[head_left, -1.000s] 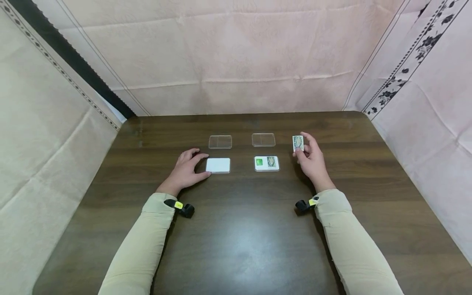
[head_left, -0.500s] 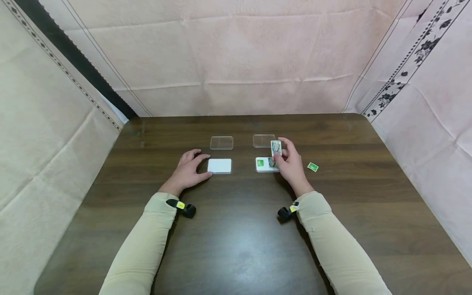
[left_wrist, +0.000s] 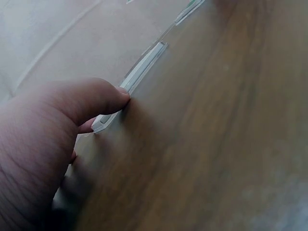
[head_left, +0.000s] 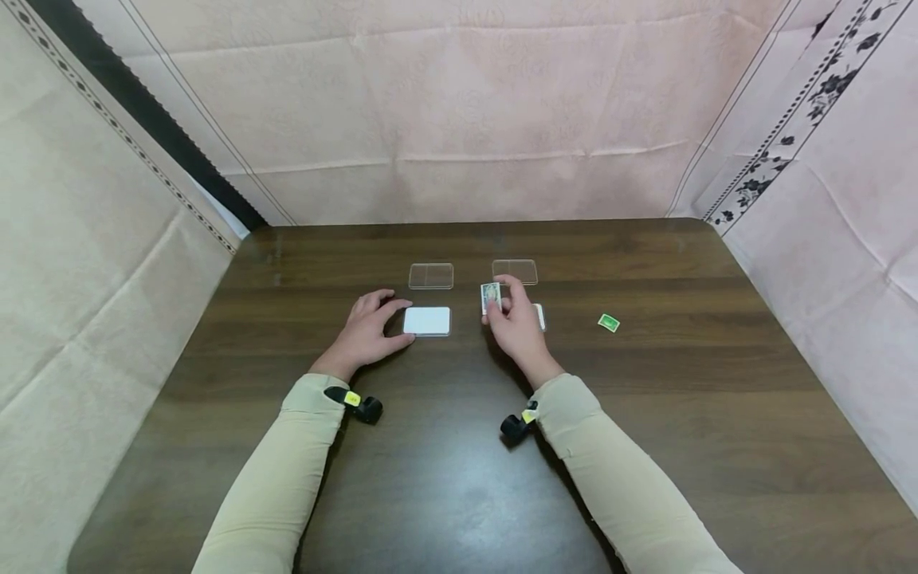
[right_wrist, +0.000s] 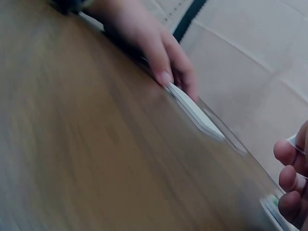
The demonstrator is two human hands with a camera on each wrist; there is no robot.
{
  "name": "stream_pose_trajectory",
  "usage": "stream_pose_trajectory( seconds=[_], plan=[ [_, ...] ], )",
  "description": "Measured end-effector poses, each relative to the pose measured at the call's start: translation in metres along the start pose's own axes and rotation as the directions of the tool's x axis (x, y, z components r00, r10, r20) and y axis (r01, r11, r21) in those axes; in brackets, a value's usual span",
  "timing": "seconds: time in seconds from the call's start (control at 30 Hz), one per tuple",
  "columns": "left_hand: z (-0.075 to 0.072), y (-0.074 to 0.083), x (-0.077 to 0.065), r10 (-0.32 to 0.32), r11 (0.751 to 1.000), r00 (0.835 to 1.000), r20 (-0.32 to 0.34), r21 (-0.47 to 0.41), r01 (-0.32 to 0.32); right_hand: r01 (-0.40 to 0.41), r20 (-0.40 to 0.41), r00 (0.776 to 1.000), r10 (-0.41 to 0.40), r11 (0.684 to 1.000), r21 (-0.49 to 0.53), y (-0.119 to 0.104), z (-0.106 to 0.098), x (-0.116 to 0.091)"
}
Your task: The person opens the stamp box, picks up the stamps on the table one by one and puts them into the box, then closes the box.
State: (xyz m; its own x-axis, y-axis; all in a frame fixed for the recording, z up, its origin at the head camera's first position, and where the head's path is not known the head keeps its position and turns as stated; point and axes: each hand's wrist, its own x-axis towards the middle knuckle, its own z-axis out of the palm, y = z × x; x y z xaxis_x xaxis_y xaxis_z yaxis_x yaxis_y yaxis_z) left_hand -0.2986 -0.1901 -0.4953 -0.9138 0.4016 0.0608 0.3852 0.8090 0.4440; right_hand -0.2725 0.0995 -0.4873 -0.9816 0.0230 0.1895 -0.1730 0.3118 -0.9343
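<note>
In the head view my right hand (head_left: 514, 325) pinches a small white-bordered stamp (head_left: 491, 295) with a grey-green print between thumb and fingers. It is held over the table, left of a flat white-topped case (head_left: 541, 317) that the hand mostly covers. My left hand (head_left: 362, 335) holds the left end of another flat case (head_left: 426, 321) with a plain white top, thumb at the near edge and index finger at the far corner. The left wrist view shows the thumb (left_wrist: 118, 98) against that case's clear side. A small green stamp (head_left: 609, 323) lies on the table at the right.
Two clear shallow lids (head_left: 431, 276) lie behind the cases, the right lid (head_left: 519, 269) partly behind my right hand. The dark wooden table (head_left: 430, 446) ends at pale cloth hangings (head_left: 459, 119) on the far side and both flanks.
My right hand has moved left with the pinched stamp, passing across the right case. The green stamp at the right came into view from behind that hand. My left hand has stayed in place.
</note>
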Motion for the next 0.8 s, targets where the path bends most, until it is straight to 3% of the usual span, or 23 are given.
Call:
stream_pose_trajectory(
  seconds=[0.37, 0.57, 0.8],
  plan=[
    [0.001, 0.000, 0.001, -0.010, 1.000, 1.000, -0.004, 0.001, 0.010, 0.008, 0.053, 0.999, 0.001, 0.983, -0.186, -0.011, 0.045, -0.001],
    [0.002, -0.002, 0.001, -0.006, 1.000, 1.000, -0.013, 0.008, 0.006, 0.021, 0.073, 0.997, 0.000, 0.955, -0.296, -0.014, 0.057, 0.003],
    [0.002, 0.000, 0.002, -0.015, 1.000, 1.000, -0.016, 0.008, 0.015, -0.002, 0.052, 0.998, 0.020, 0.946, -0.323, -0.016, 0.061, 0.007]
  ],
)
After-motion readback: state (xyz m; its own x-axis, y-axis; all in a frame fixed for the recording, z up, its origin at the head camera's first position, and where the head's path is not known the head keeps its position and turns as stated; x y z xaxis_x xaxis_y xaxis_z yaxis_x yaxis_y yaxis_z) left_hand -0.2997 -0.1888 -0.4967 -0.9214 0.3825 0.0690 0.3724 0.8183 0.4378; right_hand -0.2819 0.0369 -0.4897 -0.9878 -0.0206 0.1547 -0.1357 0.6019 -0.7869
